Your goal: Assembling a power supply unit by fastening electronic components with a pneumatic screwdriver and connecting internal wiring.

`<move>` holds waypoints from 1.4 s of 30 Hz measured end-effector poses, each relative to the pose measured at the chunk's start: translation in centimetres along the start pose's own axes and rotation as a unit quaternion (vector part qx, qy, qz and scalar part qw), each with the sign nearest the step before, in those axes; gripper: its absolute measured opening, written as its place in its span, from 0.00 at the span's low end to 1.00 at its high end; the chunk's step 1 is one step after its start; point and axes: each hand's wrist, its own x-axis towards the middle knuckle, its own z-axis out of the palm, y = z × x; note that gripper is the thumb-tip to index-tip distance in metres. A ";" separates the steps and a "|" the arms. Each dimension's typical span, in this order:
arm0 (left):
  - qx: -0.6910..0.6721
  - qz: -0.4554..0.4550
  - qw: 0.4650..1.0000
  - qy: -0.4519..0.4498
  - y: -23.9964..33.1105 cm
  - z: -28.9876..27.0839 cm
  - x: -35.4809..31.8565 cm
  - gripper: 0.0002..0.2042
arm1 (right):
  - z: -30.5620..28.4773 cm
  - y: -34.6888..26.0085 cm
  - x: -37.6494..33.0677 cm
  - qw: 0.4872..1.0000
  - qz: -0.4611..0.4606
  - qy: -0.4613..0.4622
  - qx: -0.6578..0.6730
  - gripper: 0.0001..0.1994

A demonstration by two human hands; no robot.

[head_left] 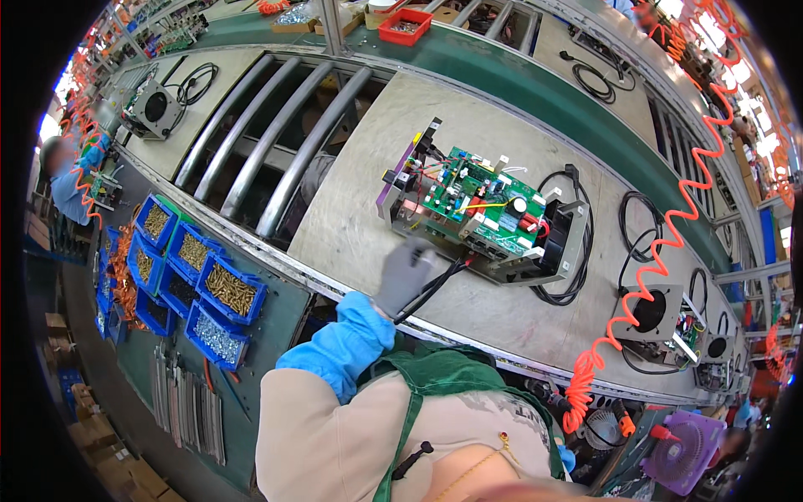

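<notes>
My left hand (405, 273), in a grey glove with a blue sleeve behind it, is closed around a black cable (442, 279) at the near edge of an open electronics unit (493, 247). The cable runs from under my hand up to the unit's grey metal frame. A green circuit board (479, 197) with coloured wires lies on top of the unit, with a purple part at its left end. A black fan housing (559, 234) and a coiled black cord (579, 289) sit at its right end. The unit rests on a beige pallet board (360, 201). My right hand is out of view.
Steel rollers (276, 142) lie left of the board. Blue bins of screws (224, 289) and metal strips (188, 402) sit at my lower left. An orange coiled air hose (665, 238) hangs at right, above more fan units (652, 314) and a purple fan (682, 448). Another person (71, 180) works at far left.
</notes>
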 end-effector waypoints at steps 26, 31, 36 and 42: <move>-0.346 -0.173 0.921 -0.042 8.6 -4.2 5.0 0.11 | -16.9 -37.7 20.8 0.844 -0.469 0.027 -0.258 0.12; -0.305 -0.167 0.937 -0.024 8.4 -3.1 5.9 0.12 | -15.8 -38.9 21.8 0.803 -0.485 0.038 -0.345 0.10; -0.372 -0.225 0.900 0.009 7.0 -2.5 5.9 0.12 | -15.9 -39.5 22.7 0.799 -0.514 -0.011 -0.311 0.09; -0.363 -0.229 0.903 -0.012 7.6 -3.4 5.6 0.13 | -16.1 -39.8 23.8 0.824 -0.490 -0.040 -0.282 0.08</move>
